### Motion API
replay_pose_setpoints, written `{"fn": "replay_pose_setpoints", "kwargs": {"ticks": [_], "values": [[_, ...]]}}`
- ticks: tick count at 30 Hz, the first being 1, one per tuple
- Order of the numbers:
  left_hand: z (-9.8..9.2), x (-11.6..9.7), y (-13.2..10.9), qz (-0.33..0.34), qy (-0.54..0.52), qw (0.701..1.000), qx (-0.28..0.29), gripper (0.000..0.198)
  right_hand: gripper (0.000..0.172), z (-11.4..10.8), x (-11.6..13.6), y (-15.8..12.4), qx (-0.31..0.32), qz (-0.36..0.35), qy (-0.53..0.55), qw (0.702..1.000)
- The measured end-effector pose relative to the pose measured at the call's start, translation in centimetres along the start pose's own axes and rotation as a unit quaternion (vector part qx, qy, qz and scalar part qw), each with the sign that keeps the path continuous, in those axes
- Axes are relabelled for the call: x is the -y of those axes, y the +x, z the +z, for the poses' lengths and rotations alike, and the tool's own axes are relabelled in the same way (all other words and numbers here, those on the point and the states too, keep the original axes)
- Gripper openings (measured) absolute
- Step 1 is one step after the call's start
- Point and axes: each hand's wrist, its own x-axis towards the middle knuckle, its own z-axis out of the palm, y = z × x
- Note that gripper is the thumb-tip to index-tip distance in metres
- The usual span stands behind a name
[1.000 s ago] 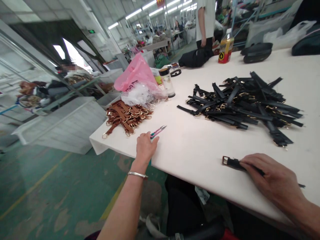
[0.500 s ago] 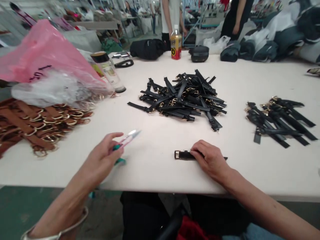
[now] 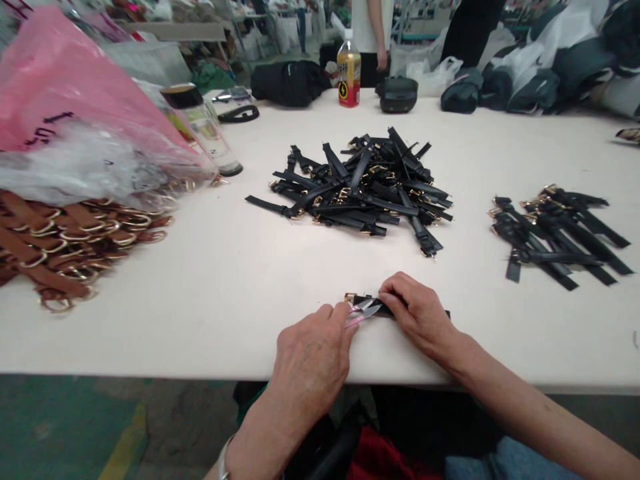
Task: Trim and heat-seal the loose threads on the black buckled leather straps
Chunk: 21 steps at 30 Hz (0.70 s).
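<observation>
Near the table's front edge, my right hand [image 3: 417, 317] pinches a short black strap [image 3: 445, 313] with a gold buckle [image 3: 351, 298] at its left end. My left hand [image 3: 316, 347] is closed around a pair of thread snips [image 3: 364, 312], mostly hidden in the palm. The blades are parted and reach over the strap just left of my right fingertips; whether they touch it I cannot tell. Beyond my hands lies a heap of black buckled straps [image 3: 360, 190]. A smaller group of black straps [image 3: 563, 233] lies to the right.
Brown straps with metal rings [image 3: 75, 247] lie at left under a pink plastic bag [image 3: 95, 100]. A glass jar [image 3: 213, 137] leans beside it. Farther back stand a drink bottle [image 3: 349, 73], a black case [image 3: 397, 95] and dark bundles [image 3: 460, 90]. People stand behind the table.
My left hand has swung right with the snips, from open table to the strap's buckle end. My right hand keeps its pinch on the strap. The view has shifted slightly.
</observation>
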Motion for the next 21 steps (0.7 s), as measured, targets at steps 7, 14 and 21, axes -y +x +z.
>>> {"fn": "replay_pose_setpoints", "kwargs": {"ticks": [7,14,21], "values": [[0.8,0.0,0.3,0.001,0.001,1.0,-0.004,0.028,0.012,0.1,0.0,0.1,0.002,0.012,-0.013,1.0],[0.5,0.8,0.0,-0.003,-0.018,1.0,-0.004,0.029,0.01,-0.2,0.5,0.1,0.004,0.021,0.015,1.0],[0.4,0.7,0.4,0.004,-0.009,1.0,0.003,0.029,0.012,0.6,0.3,0.3,-0.018,0.036,0.011,0.999]]}}
